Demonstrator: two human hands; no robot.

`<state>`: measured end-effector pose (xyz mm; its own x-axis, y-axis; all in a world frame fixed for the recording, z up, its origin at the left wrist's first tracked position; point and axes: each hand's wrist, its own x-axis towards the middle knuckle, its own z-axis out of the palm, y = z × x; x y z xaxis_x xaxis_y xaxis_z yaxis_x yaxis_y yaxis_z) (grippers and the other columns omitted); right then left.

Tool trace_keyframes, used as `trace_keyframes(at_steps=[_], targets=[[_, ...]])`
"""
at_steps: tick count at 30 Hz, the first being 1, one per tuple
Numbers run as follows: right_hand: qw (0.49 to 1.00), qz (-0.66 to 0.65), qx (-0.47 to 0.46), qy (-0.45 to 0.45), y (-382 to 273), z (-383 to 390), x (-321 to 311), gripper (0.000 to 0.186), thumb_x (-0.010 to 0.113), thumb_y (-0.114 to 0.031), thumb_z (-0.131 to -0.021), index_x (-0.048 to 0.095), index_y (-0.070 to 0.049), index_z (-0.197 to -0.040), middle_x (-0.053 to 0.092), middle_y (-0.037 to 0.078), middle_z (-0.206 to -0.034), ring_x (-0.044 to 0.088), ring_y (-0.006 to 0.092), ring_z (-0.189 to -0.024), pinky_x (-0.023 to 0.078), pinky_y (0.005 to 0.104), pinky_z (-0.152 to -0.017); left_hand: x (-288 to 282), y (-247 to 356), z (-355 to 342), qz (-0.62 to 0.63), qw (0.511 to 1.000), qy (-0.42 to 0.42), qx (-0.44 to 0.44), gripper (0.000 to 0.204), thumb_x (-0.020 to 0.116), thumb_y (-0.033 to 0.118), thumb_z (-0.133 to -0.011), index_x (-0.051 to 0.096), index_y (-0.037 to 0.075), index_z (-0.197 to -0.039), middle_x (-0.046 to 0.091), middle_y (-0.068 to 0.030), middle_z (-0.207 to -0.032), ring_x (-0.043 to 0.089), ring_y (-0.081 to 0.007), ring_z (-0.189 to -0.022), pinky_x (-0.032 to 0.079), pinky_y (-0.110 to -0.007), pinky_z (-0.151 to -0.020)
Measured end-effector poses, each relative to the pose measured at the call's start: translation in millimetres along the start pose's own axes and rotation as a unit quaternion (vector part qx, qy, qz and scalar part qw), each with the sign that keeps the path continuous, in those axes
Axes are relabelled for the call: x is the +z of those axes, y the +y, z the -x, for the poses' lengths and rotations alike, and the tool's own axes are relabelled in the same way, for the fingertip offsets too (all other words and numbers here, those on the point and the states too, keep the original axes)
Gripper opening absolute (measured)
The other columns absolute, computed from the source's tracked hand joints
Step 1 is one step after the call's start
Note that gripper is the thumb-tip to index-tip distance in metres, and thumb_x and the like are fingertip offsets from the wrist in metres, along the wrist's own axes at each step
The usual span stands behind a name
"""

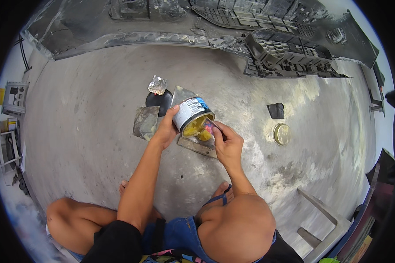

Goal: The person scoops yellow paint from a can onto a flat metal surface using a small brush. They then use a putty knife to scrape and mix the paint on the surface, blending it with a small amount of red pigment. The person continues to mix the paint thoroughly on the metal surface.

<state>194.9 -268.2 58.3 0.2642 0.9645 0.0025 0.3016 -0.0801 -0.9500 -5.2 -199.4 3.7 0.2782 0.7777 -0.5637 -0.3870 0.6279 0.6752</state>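
Note:
My left hand (166,128) is wrapped round a tin (189,108) with a white and blue label, tipped so its mouth faces me and to the right. Thick yellow paste (193,127) coats the inside. At the rim, my right hand (229,142) pinches a thin flat spreader (214,128), partly hidden by the fingers. A yellow lump with a pink streak shows beside the spreader; whether it sits on the spreader or the plate, I cannot tell. Under the tin lies a flat metal plate (197,146) with a straight strip along its near edge.
Left of the tin are a smeared square sheet (145,123), a black disc (159,104) and crumpled foil (157,84). To the right lie a round lid (281,133) and a black square (275,110). A large dark moulded panel (289,50) spans the far side; a frame (327,215) stands near right.

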Motion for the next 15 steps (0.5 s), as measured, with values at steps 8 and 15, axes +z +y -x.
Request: trace_keyframes(at_steps=[8,15], targets=[[0.975,0.14,-0.161,-0.056,-31.0,-18.9,13.8,0.02,0.071,-0.002,-0.09,0.077,-0.006,-0.11,0.07,0.012,-0.087,0.07,0.0312,-0.074,0.055,0.0374,-0.066,28.5,2.9,8.6,0.104,0.993,-0.05,-0.039,0.075,0.048,0.064,-0.1,0.051,0.005,-0.145,0.061,-0.0135,-0.14,0.06,-0.0268,-0.129,0.048,-0.044,-0.111],[0.937,0.212,-0.244,-0.13,-37.8,-31.4,-0.6,0.036,0.069,-0.001,-0.082,0.071,-0.011,-0.116,0.065,0.01,-0.095,0.068,0.0338,-0.08,0.058,0.043,-0.07,43.4,8.6,10.4,0.116,0.99,-0.058,-0.06,0.077,0.048,0.067,-0.098,0.054,0.003,-0.141,0.064,-0.0131,-0.135,0.064,-0.0266,-0.123,0.052,-0.043,-0.106]])
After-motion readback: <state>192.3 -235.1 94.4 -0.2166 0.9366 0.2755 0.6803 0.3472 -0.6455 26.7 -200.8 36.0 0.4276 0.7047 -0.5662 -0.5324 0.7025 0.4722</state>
